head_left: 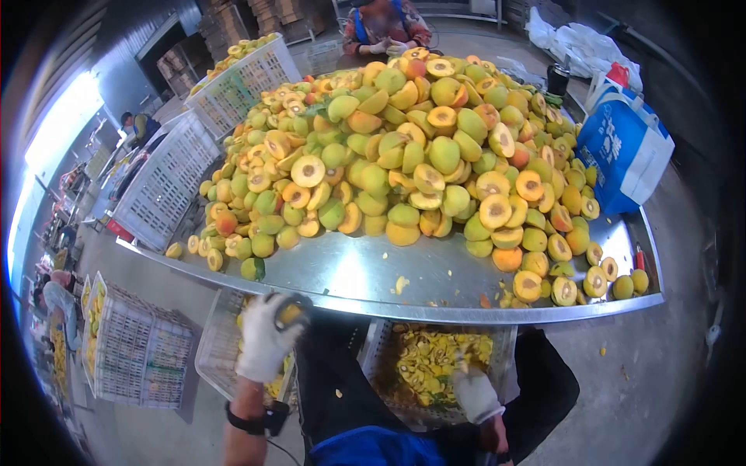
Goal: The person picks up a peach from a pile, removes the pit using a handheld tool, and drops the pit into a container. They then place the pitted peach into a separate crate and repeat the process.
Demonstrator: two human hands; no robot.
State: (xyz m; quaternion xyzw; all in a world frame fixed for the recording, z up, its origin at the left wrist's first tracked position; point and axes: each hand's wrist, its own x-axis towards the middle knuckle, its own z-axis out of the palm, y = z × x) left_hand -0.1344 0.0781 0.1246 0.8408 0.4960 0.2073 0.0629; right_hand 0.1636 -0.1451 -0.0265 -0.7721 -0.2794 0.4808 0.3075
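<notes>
My left hand (pixel 266 334), in a white glove, is closed around a yellow peach half (pixel 290 314) just below the front edge of the metal table (pixel 334 268). Lower right, my gloved right hand (pixel 475 394) hangs over a crate (pixel 377 349) of yellow peach scraps (pixel 435 365). Its fingers are curled and blurred, and I cannot tell what the small thing at their tips is. Across the tabletop rises a big heap of peaches (pixel 373 155), many halved, some with stones showing.
A second crate (pixel 214 342) of scraps stands under my left hand. Stacked white crates (pixel 144 349) are on the floor at left, others (pixel 167 179) beside the table. A blue bag (pixel 622 147) rests at the table's right. Another person (pixel 385 31) works across the heap.
</notes>
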